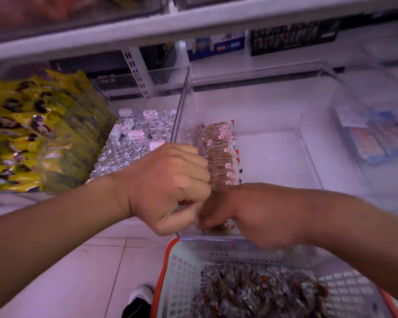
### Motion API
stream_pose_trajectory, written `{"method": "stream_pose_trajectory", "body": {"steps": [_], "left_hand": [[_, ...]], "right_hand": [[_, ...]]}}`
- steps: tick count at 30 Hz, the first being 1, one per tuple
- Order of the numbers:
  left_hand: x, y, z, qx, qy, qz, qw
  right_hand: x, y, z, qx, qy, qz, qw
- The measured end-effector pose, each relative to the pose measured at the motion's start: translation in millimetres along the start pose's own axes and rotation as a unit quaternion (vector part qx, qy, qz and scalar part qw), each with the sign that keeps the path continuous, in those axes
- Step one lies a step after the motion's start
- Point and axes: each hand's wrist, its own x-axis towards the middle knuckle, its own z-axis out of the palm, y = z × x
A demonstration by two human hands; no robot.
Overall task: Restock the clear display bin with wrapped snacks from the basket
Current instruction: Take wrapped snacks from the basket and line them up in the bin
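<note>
Just below the hands, nearest the camera, the orange-rimmed basket (170, 271) holds a heap of dark wrapped snacks (257, 292). Above its far rim the left hand (170, 187) is curled into a fist at the front left corner of the clear display bin (303, 143); whether it pinches anything I cannot tell, and the right hand (225, 212), blurred, reaches into the bin front with its fingers on the wrappers there, grip unclear. Beyond the hands a row of red-and-white wrapped snacks (218, 152) runs along the bin's left side, with silver sweets (133, 143) and yellow packets (32, 134) farther left.
</note>
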Motion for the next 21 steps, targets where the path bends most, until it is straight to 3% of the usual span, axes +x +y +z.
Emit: {"method": "stream_pose_trajectory", "body": {"steps": [3,6,10,14,18,20,21], "left_hand": [[1,4,-2,0.04,-0.013,-0.03,0.999],[-1,11,-4,0.071,0.005,-0.083,0.994],[-8,22,1,0.056,0.068,-0.206,0.975],[-16,38,14,0.029,0.178,-0.37,0.911],[-14,58,22,0.009,0.203,-0.493,0.846],[-17,66,28,-0.044,0.228,-0.546,0.805],[-18,67,31,-0.056,0.234,-0.564,0.79]], "right_hand": [[-6,-9,-13,-0.049,-0.029,-0.03,0.998],[-16,-18,-19,-0.106,-0.051,0.011,0.993],[-28,-30,-16,-0.051,0.027,0.05,0.997],[-31,-31,-14,-0.054,0.011,0.082,0.995],[-20,-36,-17,-0.128,-0.017,0.101,0.986],[-17,-35,-16,-0.045,0.027,0.112,0.992],[-15,-31,-15,0.025,0.089,0.122,0.988]]}}
